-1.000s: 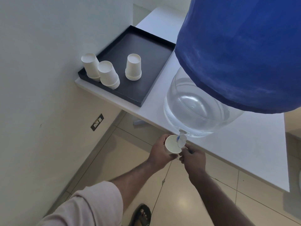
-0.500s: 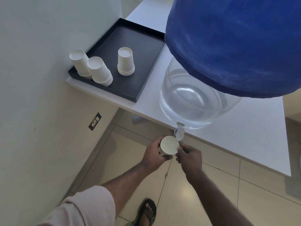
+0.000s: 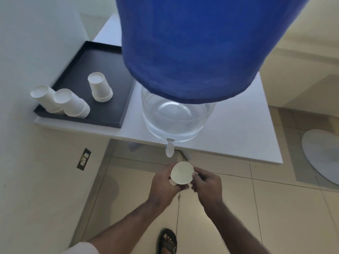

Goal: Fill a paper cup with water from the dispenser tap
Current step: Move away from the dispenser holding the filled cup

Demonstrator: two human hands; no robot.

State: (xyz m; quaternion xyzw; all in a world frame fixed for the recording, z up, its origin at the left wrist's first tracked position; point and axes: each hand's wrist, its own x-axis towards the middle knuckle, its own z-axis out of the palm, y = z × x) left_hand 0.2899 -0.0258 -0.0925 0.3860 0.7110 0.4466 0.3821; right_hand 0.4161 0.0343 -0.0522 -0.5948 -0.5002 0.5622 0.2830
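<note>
A white paper cup (image 3: pixel 182 173) is held upright below and a little in front of the white dispenser tap (image 3: pixel 169 148). My left hand (image 3: pixel 165 184) wraps its left side. My right hand (image 3: pixel 206 183) pinches its right rim with thumb and fingers. The tap sticks out from the clear water jar (image 3: pixel 176 118) under a blue cloth cover (image 3: pixel 192 48), standing at the front edge of the white table (image 3: pixel 238 129). The cup's inside looks pale; I cannot tell how much water it holds.
A black tray (image 3: pixel 88 70) on the table's left holds three stacks of upturned paper cups (image 3: pixel 100 87). A wall with a socket (image 3: pixel 84 158) runs on the left. My sandalled foot (image 3: pixel 167 241) is on the tiled floor. A round white object (image 3: pixel 322 154) lies at right.
Both hands have drawn the cup down and back from under the tap. My right hand left the tap and now holds the cup's rim. The view shifted back and rightward.
</note>
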